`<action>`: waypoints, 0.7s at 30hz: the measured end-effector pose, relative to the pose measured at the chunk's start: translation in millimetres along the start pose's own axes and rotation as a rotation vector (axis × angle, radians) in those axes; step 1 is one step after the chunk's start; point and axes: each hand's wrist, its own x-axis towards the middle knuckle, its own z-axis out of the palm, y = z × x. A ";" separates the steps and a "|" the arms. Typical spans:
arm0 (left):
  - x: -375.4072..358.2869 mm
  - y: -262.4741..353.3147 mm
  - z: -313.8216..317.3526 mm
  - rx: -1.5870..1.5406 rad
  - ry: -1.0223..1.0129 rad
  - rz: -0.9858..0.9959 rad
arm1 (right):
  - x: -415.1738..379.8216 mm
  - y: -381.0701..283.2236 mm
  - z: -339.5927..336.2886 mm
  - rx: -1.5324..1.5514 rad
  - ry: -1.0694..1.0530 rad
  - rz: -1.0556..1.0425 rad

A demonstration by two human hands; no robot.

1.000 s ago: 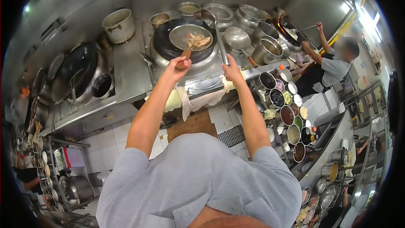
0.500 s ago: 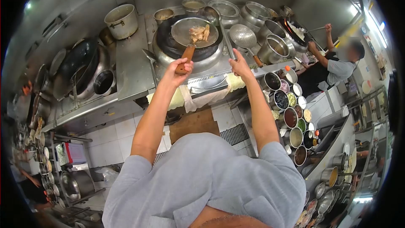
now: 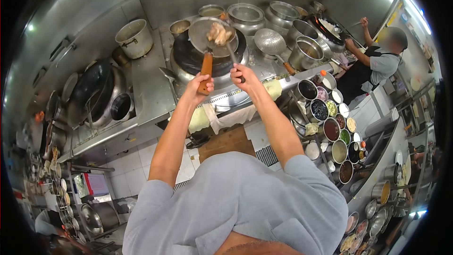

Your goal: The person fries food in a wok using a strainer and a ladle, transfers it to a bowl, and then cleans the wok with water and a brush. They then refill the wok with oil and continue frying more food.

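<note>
My left hand (image 3: 200, 88) is closed around the wooden handle of a round strainer (image 3: 200, 33), raised over a dark wok (image 3: 181, 49) on the burner. Pale pieces of cooked meat (image 3: 218, 34), slightly blurred, are at the strainer's right side. My right hand (image 3: 244, 77) grips the dark end of a ladle (image 3: 233, 56). Its shaft slants up to the meat, where I cannot make out the bowl.
A perforated skimmer (image 3: 270, 41) lies right of the wok, near several metal pots. At left stand a tall pot (image 3: 134, 38) and another wok (image 3: 89, 87). Sauce containers (image 3: 339, 151) line the right side. A co-worker (image 3: 377, 63) handles a wok of white food at far right.
My right hand has moved left, bringing the ladle from beside the wok to the meat. The strainer has tilted and shifted slightly left, and the meat has moved with blur.
</note>
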 end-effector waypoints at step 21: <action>-9.8 12.2 -11.9 -0.175 0.039 -0.014 | -10.2 2.3 22.8 0.523 -0.384 0.245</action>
